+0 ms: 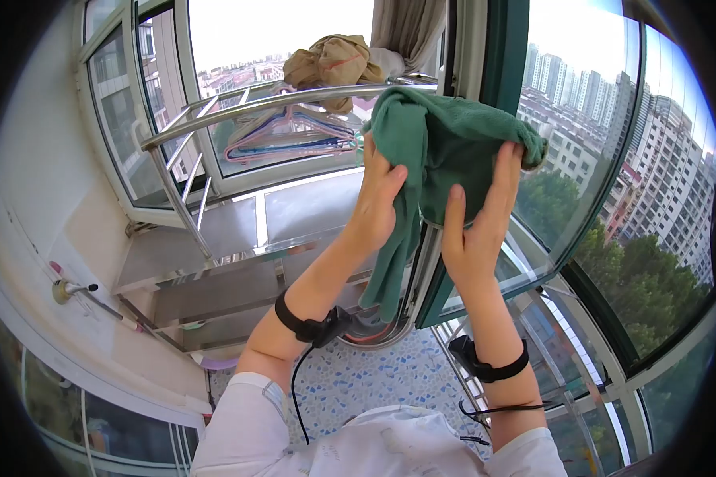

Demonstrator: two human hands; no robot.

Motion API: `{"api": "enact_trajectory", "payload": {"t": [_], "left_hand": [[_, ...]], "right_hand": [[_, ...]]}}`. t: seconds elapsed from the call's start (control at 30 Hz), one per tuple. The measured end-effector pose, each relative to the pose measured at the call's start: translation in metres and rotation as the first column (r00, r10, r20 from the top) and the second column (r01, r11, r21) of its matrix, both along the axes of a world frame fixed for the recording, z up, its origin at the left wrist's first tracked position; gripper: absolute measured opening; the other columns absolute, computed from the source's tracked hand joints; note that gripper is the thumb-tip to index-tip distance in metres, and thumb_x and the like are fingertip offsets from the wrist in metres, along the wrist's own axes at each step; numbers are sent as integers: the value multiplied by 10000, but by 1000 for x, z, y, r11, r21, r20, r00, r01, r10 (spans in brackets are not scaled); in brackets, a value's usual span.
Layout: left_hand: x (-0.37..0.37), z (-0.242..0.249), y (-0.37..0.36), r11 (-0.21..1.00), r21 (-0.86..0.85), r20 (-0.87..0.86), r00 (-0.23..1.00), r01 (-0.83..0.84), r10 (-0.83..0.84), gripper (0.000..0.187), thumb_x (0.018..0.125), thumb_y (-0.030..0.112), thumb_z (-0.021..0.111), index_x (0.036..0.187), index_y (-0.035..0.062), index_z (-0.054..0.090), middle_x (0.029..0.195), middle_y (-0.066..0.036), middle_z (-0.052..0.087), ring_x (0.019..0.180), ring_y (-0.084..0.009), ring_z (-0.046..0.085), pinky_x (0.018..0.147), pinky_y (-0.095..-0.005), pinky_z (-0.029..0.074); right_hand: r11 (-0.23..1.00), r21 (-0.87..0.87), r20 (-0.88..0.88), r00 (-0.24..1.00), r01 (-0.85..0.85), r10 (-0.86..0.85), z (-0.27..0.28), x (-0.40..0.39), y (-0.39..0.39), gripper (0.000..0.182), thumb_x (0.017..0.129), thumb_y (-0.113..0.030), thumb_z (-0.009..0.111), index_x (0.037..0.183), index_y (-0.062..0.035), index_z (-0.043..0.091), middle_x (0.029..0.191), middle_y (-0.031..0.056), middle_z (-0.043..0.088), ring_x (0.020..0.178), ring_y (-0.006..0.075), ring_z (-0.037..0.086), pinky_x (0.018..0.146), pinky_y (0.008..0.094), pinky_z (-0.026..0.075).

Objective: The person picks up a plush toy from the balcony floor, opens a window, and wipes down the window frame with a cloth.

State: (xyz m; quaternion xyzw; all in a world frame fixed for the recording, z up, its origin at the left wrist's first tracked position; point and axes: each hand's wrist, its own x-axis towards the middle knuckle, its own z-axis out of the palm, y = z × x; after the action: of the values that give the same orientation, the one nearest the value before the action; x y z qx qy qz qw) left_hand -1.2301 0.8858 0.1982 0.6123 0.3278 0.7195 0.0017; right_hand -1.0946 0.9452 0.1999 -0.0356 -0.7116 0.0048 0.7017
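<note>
In the head view, the left hand (378,195) grips a green cloth (453,151) along its left side, with the thumb laid over a fold in front. The right hand (477,234) is raised beside it with thumb and fingers spread apart against the cloth's right part; whether it also pinches the fabric I cannot tell. The cloth spans the space between the two hands and rises above them, and a long tail of it hangs below the left hand, beside that forearm. Behind the hands stands a window with a green frame (505,48); whether the cloth touches it is hidden.

To the left of the left hand, pink and blue hangers (294,141) hang near a curved metal rail (270,105). Above that hand a tan bundle (334,62) rests over the rail, with a brown curtain (406,30) to its right. Below and left of the left hand is a metal shelf unit (191,238). To the right of the right hand, tall buildings (664,171) and trees (640,270) show through glass. Well below both hands lies a blue-speckled floor (358,389)
</note>
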Motion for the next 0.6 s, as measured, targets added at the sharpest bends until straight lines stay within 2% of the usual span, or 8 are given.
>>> {"api": "enact_trajectory", "payload": {"t": [0.03, 0.07, 0.13, 0.2, 0.27, 0.33, 0.43, 0.6], "left_hand": [[1, 9, 5, 1000, 17, -38, 999, -21, 22, 525, 930, 155, 396, 1423, -18, 349, 1487, -236, 256, 1393, -391, 215, 1150, -442, 157], [-2, 18, 13, 1000, 23, -50, 999, -16, 17, 525, 930, 155, 396, 1423, -18, 349, 1487, -236, 256, 1393, -391, 215, 1150, -442, 157], [-5, 33, 30, 919, 183, -354, 849, -348, 392, 522, 911, 135, 418, 1409, -11, 365, 1467, -261, 260, 1369, -423, 242, 1138, -451, 184], [2, 31, 47, 895, 214, -361, 820, -392, 445, 488, 915, 103, 433, 1388, -5, 387, 1441, -276, 284, 1347, -441, 267, 1119, -462, 216], [2, 29, 56, 857, 261, -247, 827, -444, 504, 459, 918, 65, 450, 1368, -14, 405, 1424, -272, 307, 1335, -441, 289, 1107, -458, 238], [2, 39, 60, 834, 312, -256, 805, -456, 536, 434, 931, 62, 470, 1353, -17, 407, 1393, -265, 340, 1308, -431, 321, 1094, -455, 255], [5, 57, 66, 829, 290, -123, 840, -479, 528, 439, 940, 91, 510, 1343, -17, 371, 1283, -239, 391, 1210, -403, 377, 1054, -458, 280], [9, 83, 77, 745, 318, -111, 758, -586, 643, 434, 932, 88, 519, 1303, -55, 345, 1215, -248, 390, 1153, -416, 392, 1013, -469, 302]], "right_hand": [[998, 53, -24, 999, 34, -32, 8, -3, 4, 594, 862, -27, 528, 1407, 111, 337, 1440, 314, 348, 1340, 481, 327, 1119, 522, 229], [997, 59, -36, 999, 40, -38, 18, -3, 7, 594, 862, -27, 528, 1407, 111, 337, 1440, 314, 348, 1340, 481, 327, 1119, 522, 229], [985, 141, 125, 985, 98, -116, 37, -1, 10, 566, 887, -37, 533, 1416, 62, 359, 1458, 268, 359, 1362, 457, 314, 1134, 488, 218], [977, 167, 127, 980, 129, -151, 51, -1, 14, 553, 882, -37, 527, 1409, 49, 380, 1449, 250, 379, 1359, 434, 328, 1134, 492, 223], [961, 206, 161, 963, 183, -218, 65, -2, 19, 533, 872, -35, 513, 1393, 22, 422, 1429, 215, 420, 1352, 388, 358, 1133, 502, 234], [944, 217, 128, 952, 247, -278, 75, -2, 26, 540, 842, -29, 519, 1378, 1, 455, 1421, 159, 452, 1357, 322, 378, 1140, 500, 236], [822, 382, 54, 878, 422, -475, 85, -3, 41, 459, 830, -102, 533, 1282, -28, 549, 1323, 69, 551, 1308, 186, 446, 1140, 486, 256], [781, 469, -38, 893, 413, -449, 122, -1, 49, 378, 793, -148, 567, 1145, -18, 618, 1233, 55, 586, 1275, 186, 469, 1155, 477, 237]]}}
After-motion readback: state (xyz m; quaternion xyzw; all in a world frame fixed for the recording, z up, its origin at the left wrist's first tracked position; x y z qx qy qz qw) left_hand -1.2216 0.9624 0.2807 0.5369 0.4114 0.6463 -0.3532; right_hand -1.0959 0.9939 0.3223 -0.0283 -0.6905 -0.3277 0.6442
